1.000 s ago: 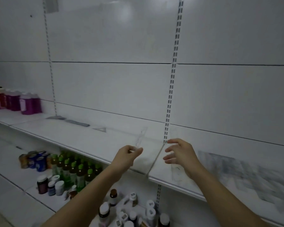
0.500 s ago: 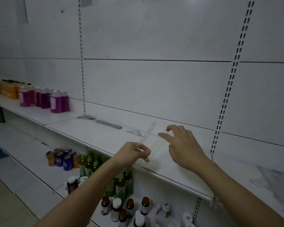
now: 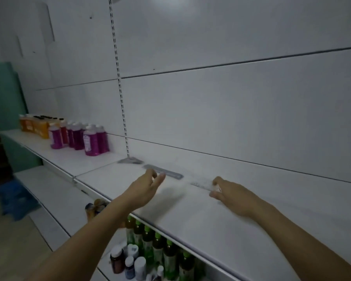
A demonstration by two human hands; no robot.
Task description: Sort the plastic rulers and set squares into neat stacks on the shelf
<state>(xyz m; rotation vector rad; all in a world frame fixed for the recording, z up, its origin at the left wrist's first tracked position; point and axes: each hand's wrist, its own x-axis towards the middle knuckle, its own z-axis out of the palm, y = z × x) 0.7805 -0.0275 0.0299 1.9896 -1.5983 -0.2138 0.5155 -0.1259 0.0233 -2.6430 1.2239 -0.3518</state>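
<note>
clear ruler (image 3: 204,184) flat on the shelf (image 3: 190,211), pinched at its end by the right hand (image 3: 234,194); left hand (image 3: 145,189) relaxed, empty. likely light, stiff, slippery: lift by an edge.

clear ruler (image 3: 203,183): flat on shelf (image 3: 190,216), blurred | grey ruler stack (image 3: 163,171): flat, near back wall | set-square stack (image 3: 130,160): flat, left of it

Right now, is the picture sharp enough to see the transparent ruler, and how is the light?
Head view: dim, bluish light; motion blur smears both hands and the clear ruler by the right hand, so its edges barely show; the grey ruler stack beyond the left hand reads better.
</note>
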